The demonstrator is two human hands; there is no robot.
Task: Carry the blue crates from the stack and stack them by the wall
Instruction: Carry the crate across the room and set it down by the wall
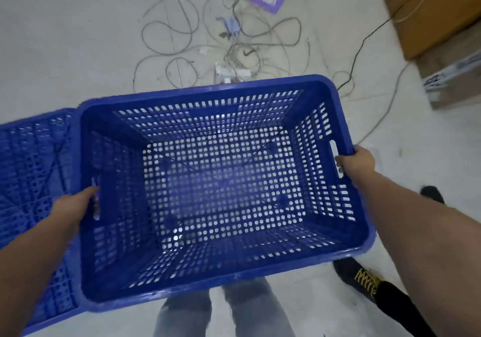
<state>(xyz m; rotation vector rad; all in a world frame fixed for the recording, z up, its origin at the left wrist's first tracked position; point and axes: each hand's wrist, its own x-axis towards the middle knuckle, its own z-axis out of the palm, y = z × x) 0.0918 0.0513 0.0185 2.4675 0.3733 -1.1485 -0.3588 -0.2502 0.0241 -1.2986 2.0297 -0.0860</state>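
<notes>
Blue crate (221, 185) gripped by left hand (74, 206) and right hand (358, 164) through handle slots

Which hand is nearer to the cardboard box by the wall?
Right. The right hand grips the blue crate on the side facing the cardboard box; the left hand holds the crate's opposite side, farther away.

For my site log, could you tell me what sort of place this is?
Probably a storeroom or back room: cardboard boxes on a bare pale floor, loose cables lying across it, and blue crates being carried.
</notes>
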